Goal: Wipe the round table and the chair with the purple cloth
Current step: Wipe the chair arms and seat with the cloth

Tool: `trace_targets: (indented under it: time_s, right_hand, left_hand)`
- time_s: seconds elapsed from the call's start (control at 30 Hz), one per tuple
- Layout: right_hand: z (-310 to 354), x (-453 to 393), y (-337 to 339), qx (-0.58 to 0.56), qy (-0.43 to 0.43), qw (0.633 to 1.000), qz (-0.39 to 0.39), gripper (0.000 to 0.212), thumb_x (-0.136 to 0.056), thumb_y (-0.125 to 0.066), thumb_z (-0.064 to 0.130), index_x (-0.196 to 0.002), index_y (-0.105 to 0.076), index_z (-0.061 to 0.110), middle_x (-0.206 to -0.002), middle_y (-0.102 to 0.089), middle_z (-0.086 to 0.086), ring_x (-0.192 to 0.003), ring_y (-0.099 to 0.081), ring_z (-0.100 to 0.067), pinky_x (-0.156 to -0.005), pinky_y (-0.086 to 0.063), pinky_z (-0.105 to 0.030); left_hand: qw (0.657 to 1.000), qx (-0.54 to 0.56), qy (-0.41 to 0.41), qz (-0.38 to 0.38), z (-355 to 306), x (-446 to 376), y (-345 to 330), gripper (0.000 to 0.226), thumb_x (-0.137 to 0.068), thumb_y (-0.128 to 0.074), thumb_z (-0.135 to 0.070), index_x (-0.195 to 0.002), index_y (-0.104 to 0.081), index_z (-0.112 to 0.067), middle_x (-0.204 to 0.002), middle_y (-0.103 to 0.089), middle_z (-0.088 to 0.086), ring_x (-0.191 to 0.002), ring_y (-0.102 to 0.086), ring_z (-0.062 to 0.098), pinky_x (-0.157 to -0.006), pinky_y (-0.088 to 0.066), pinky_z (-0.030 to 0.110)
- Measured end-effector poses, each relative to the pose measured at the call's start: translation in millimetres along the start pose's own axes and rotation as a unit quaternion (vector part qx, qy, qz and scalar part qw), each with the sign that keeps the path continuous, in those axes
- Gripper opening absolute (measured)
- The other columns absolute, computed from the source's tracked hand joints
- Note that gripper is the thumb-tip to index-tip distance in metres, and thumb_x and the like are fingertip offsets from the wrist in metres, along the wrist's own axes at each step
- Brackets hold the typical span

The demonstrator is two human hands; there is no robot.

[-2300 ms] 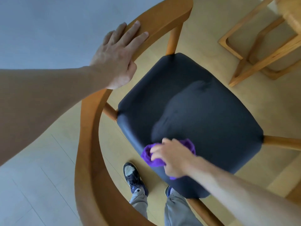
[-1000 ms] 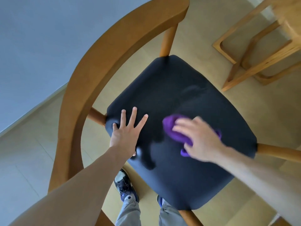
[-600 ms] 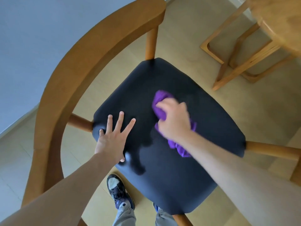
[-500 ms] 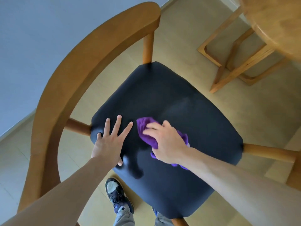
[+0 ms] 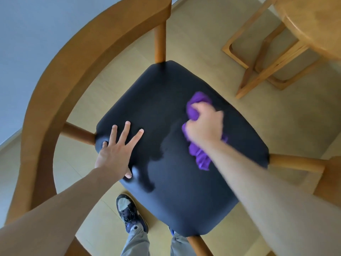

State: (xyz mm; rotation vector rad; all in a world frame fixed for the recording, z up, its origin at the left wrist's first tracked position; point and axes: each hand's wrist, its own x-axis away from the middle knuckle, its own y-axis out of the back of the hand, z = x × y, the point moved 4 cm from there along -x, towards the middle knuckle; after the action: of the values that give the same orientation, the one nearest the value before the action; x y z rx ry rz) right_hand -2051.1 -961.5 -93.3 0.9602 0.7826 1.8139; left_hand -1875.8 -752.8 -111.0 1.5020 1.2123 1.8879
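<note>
The chair has a dark padded seat (image 5: 166, 100) and a curved wooden backrest (image 5: 77, 71) that sweeps around its left side. My right hand (image 5: 204, 126) is closed on the purple cloth (image 5: 198, 103), pressing it onto the right half of the seat; a bunch of the cloth trails out under my wrist. My left hand (image 5: 116, 150) lies flat on the seat's left edge with its fingers spread and nothing in it. The round wooden table (image 5: 317, 23) shows only as an edge at the top right.
The table's wooden base frame (image 5: 258, 58) stands on the pale floor right of the chair. A grey wall (image 5: 36, 34) fills the top left. My shoes (image 5: 129, 213) and trouser legs are under the seat's near edge.
My left hand came off the backrest and settled flat on the seat. My right hand swept the cloth from the seat's near edge across the middle, and in the last half second to the right.
</note>
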Motion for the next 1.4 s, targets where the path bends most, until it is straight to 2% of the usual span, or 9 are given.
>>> trace_targets:
  time_s: [0.13, 0.23, 0.4, 0.53, 0.67, 0.87, 0.97, 1.17, 1.4]
  right_hand:
    - [23.2, 116.8, -54.7, 0.1, 0.286, 0.923, 0.238, 0.054, -0.08, -0.07, 0.024, -0.131, -0.055, 0.031, -0.144, -0.05, 0.014, -0.1, -0.039, -0.026, -0.09, -0.047, -0.044]
    - [2.9, 101.9, -33.8, 0.067, 0.372, 0.888, 0.263, 0.065, -0.08, -0.072, 0.025, -0.141, -0.053, 0.031, -0.152, -0.047, 0.015, -0.102, -0.038, -0.02, -0.093, -0.046, -0.041]
    - [-59.2, -23.9, 52.7, -0.067, 0.073, 0.994, -0.04, 0.057, -0.078, -0.065, 0.016, -0.135, -0.063, 0.025, -0.128, -0.063, 0.011, -0.115, -0.059, -0.018, -0.101, -0.043, -0.029]
    - [-79.5, -54.4, 56.3, -0.063, -0.138, 0.986, -0.066, 0.034, -0.078, -0.062, 0.015, -0.11, -0.069, 0.025, -0.1, -0.064, 0.005, -0.102, -0.064, -0.028, -0.083, -0.042, -0.028]
    - [-25.3, 3.9, 8.9, 0.041, 0.032, 0.999, -0.014, 0.03, -0.074, -0.062, 0.02, -0.104, -0.063, 0.024, -0.117, -0.061, 0.006, -0.092, -0.053, -0.033, -0.085, -0.048, -0.041]
    - [-8.7, 97.4, -31.5, 0.056, 0.333, 0.908, 0.25, 0.059, -0.078, -0.072, 0.027, -0.136, -0.058, 0.03, -0.142, -0.053, 0.017, -0.09, -0.042, -0.023, -0.088, -0.045, -0.04]
    - [-32.1, 61.6, 8.8, 0.004, 0.296, 0.944, 0.147, 0.057, -0.075, -0.065, 0.025, -0.131, -0.062, 0.023, -0.135, -0.061, 0.01, -0.103, -0.058, -0.028, -0.095, -0.046, -0.042]
    - [-95.6, -22.6, 60.2, -0.059, -0.1, 0.988, -0.098, 0.039, -0.081, -0.067, 0.015, -0.119, -0.067, 0.021, -0.11, -0.063, 0.007, -0.106, -0.063, -0.025, -0.088, -0.044, -0.027]
    - [2.3, 87.5, -41.1, 0.107, 0.221, 0.963, 0.114, 0.034, -0.074, -0.066, 0.029, -0.106, -0.054, 0.029, -0.121, -0.054, 0.011, -0.088, -0.05, -0.031, -0.077, -0.043, -0.04]
  left_hand:
    - [1.0, -0.023, -0.01, -0.001, 1.1, 1.9, -0.4, 0.167, -0.052, -0.094, -0.059, -0.142, 0.045, -0.045, -0.165, 0.029, 0.002, -0.156, 0.007, 0.04, -0.105, -0.049, 0.047]
    - [1.0, -0.02, -0.014, -0.004, 0.0, 0.3, 2.2, 0.166, -0.053, -0.094, -0.059, -0.141, 0.046, -0.045, -0.165, 0.03, 0.002, -0.156, 0.007, 0.041, -0.105, -0.049, 0.048]
    - [1.0, -0.01, -0.008, -0.002, -1.5, 2.1, 3.6, 0.167, -0.052, -0.097, -0.052, -0.142, 0.044, -0.048, -0.164, 0.031, 0.0, -0.156, 0.007, 0.04, -0.103, -0.05, 0.048]
    - [1.0, -0.018, -0.007, -0.005, -2.9, 3.1, 3.3, 0.167, -0.053, -0.097, -0.052, -0.14, 0.045, -0.047, -0.165, 0.03, 0.001, -0.156, 0.007, 0.04, -0.104, -0.049, 0.047]
    - [1.0, -0.029, -0.006, -0.007, -2.5, 3.1, 5.4, 0.166, -0.05, -0.096, -0.056, -0.145, 0.04, -0.046, -0.167, 0.026, 0.001, -0.155, 0.004, 0.039, -0.102, -0.051, 0.046]
    - [0.999, -0.036, -0.02, -0.003, -2.5, 4.7, 4.3, 0.163, -0.051, -0.092, -0.064, -0.146, 0.039, -0.041, -0.169, 0.022, 0.003, -0.155, 0.003, 0.041, -0.104, -0.049, 0.047]
    - [0.999, -0.037, -0.026, -0.002, -1.4, 3.6, 6.3, 0.161, -0.053, -0.092, -0.064, -0.146, 0.038, -0.042, -0.169, 0.021, 0.004, -0.155, 0.002, 0.042, -0.101, -0.052, 0.047]
    - [0.999, -0.037, -0.033, 0.003, -2.5, 3.9, 6.5, 0.161, -0.055, -0.093, -0.06, -0.146, 0.039, -0.042, -0.169, 0.021, 0.006, -0.154, -0.001, 0.044, -0.097, -0.054, 0.047]
    - [0.998, -0.051, -0.03, 0.012, -0.9, 2.8, 8.7, 0.16, -0.053, -0.09, -0.067, -0.145, 0.039, -0.046, -0.167, 0.022, 0.003, -0.154, -0.001, 0.041, -0.094, -0.056, 0.045]
